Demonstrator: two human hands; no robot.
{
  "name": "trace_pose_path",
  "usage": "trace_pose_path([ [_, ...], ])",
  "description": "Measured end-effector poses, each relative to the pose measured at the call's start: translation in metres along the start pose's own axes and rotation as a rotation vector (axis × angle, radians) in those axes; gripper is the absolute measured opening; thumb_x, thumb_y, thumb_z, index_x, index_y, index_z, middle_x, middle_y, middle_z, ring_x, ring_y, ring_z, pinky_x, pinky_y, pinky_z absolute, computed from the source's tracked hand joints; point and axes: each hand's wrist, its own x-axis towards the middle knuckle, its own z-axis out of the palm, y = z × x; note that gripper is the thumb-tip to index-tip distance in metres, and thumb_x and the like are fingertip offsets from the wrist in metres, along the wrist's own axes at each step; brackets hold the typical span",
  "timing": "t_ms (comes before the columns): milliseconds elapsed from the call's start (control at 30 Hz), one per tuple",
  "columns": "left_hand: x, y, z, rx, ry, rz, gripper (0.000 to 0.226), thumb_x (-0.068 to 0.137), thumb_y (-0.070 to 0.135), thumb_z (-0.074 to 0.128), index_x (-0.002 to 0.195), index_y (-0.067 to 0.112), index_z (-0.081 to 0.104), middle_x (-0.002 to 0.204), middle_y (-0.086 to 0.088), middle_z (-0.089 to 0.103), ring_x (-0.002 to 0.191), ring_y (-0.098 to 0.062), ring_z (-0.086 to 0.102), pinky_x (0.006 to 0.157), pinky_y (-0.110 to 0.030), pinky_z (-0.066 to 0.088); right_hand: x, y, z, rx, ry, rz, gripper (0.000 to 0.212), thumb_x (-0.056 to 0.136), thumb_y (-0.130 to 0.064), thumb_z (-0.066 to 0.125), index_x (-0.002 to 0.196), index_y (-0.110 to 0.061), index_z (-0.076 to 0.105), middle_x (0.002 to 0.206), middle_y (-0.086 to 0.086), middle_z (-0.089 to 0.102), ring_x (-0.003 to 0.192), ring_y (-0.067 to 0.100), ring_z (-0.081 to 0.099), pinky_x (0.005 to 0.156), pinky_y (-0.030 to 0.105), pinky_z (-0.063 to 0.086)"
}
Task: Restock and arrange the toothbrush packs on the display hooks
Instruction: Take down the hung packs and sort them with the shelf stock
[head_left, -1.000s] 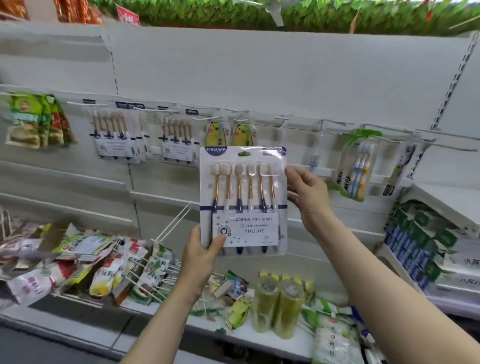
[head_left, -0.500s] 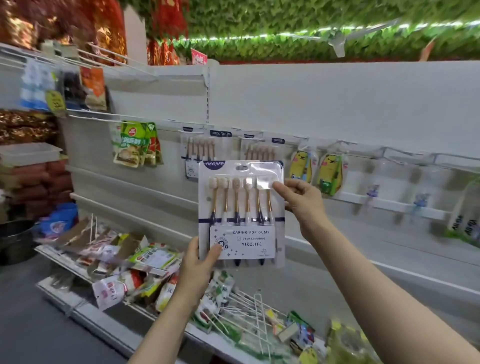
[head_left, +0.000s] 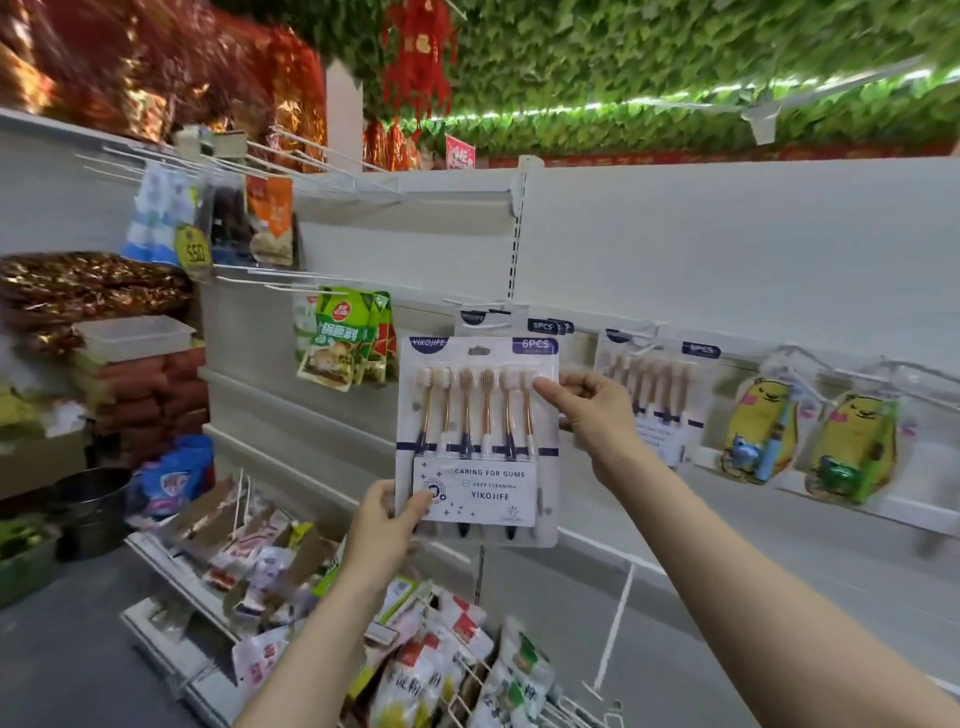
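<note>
Six toothbrushes sit side by side in one blister toothbrush pack (head_left: 477, 441), held upright in front of the white back panel (head_left: 727, 249). Left hand (head_left: 387, 525) grips the pack's bottom-left corner, thumb on the front label. Right hand (head_left: 592, 410) pinches the right edge at about 3 o'clock, thumb on the front by the brush heads. Directly behind, at 12 o'clock, a stack of hung packs (head_left: 540, 326) on a hook, count unclear; only the header cards show. At 3 o'clock a second hung group (head_left: 654, 389), blurred. Further at 3 o'clock, two yellow character packs (head_left: 810, 441) hang side by side. At 10 o'clock, green snack bags (head_left: 343, 338) hang overlapped, at least three. At 6 o'clock, a wire-divided lower shelf (head_left: 171, 571) holds loose sachets, too jumbled to count.
</note>
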Motion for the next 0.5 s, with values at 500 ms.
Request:
trace_pose_path([
  [500,0.147,-0.023,-0.037,-0.014,-0.183,0.082,0.021,0.089,0.029,0.069,0.107,0.023,0.06,0.102,0.002,0.073,0.095,-0.014,0.069,0.072,-0.027,0.052,0.061,0.035,0.06,-0.042,0.233,-0.026,0.032,0.082,-0.026,0.082,0.099,-0.003,0.068,0.083,0.008,0.063,0.078,0.019,0.065,0.06,0.023,0.054],
])
